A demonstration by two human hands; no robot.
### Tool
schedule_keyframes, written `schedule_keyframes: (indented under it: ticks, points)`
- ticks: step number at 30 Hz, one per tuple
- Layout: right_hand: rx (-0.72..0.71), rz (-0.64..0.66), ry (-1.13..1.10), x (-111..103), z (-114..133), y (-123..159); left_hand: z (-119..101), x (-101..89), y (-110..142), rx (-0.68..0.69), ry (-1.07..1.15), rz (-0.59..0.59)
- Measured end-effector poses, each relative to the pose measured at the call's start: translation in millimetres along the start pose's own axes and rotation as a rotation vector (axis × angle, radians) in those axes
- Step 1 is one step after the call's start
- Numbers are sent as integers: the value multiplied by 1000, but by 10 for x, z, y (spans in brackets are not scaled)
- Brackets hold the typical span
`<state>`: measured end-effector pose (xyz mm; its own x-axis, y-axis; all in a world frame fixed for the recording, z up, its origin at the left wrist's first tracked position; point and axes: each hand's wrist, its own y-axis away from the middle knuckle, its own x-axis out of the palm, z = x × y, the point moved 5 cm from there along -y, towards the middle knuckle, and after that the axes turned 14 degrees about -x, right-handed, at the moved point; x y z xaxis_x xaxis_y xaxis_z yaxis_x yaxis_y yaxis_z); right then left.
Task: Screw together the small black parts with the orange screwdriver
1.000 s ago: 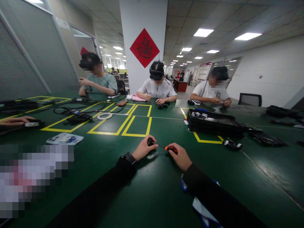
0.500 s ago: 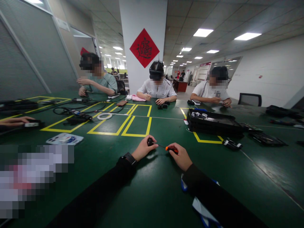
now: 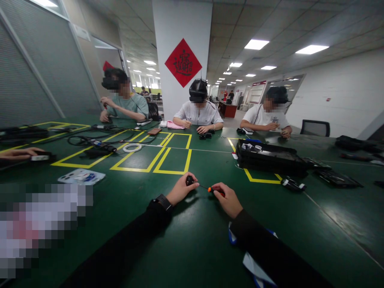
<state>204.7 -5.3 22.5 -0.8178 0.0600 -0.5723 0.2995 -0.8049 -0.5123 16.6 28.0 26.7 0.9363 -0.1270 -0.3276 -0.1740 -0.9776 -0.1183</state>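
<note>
My left hand (image 3: 181, 189) is closed round a small black part (image 3: 189, 180), whose exact kind I cannot make out because the fingers cover much of it. My right hand (image 3: 228, 199) grips a screwdriver (image 3: 211, 189) by its orange and black handle. The thin shaft points left, and its tip reaches the fingertips of my left hand at the black part. Whether the tip sits in a screw is too small to see. Both hands are just above the green table (image 3: 198, 236), near its middle.
A black tray (image 3: 270, 158) with small parts stands right of my hands, beside a black device (image 3: 293, 184). A phone (image 3: 81, 176), a white cable coil (image 3: 132, 148) and black cables lie left. A lanyard (image 3: 255, 266) lies by my right forearm. Several co-workers sit around the table.
My hands stay almost in place; the fingers of my right hand have shifted slightly on the screwdriver handle. The whole view has moved down a little.
</note>
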Motion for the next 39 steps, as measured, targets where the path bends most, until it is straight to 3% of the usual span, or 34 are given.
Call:
schedule_keyframes:
  ticks: [7, 14, 20, 39]
  points:
    - [-65, -10, -28, -10, 46, -10, -10, -14, 5, -18, 3, -10]
    - [-9, -12, -46, 13, -27, 0, -8, -5, 2, -23, 22, -2]
    - [-57, -23, -26, -6, 13, -6, 0, -4, -6, -21, 37, -3]
    - [-25, -11, -55, 5, 2, -10, 14, -6, -8, -32, 48, 3]
